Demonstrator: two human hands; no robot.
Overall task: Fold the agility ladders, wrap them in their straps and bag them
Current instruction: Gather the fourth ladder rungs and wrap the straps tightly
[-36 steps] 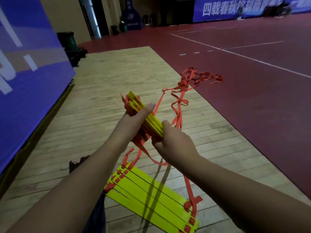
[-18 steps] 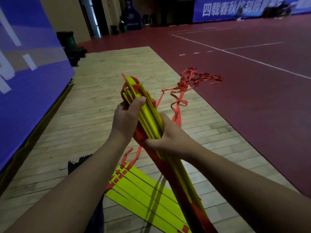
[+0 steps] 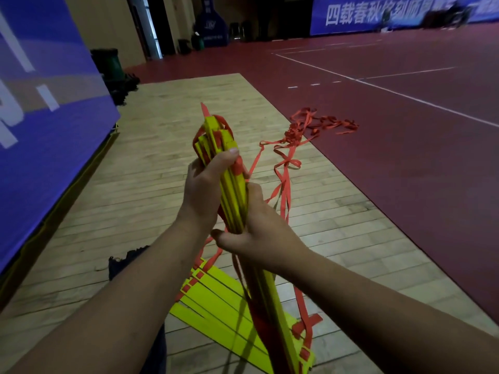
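Note:
I hold a stacked bundle of yellow ladder rungs (image 3: 232, 190) almost upright in front of me, red strap loops sticking out at its top. My left hand (image 3: 203, 190) grips the upper part, thumb across the front rung. My right hand (image 3: 255, 228) grips the bundle just below, fingers curled round it. A loose red strap (image 3: 286, 168) trails from the bundle to a tangled heap on the red floor. A second ladder, yellow rungs fanned flat (image 3: 216, 306), lies on the wooden floor under my arms. A dark bag (image 3: 121, 263) lies beside it, partly hidden by my left arm.
A blue banner wall (image 3: 48, 117) runs along the left. Wooden flooring (image 3: 162, 136) borders red court flooring (image 3: 405, 157) with white lines. A green bin (image 3: 106, 63) and dark items stand by the far doorway.
The rung bundle swung from lying across my hands to standing nearly upright. My left hand closed round its top and my right hand shifted lower on it.

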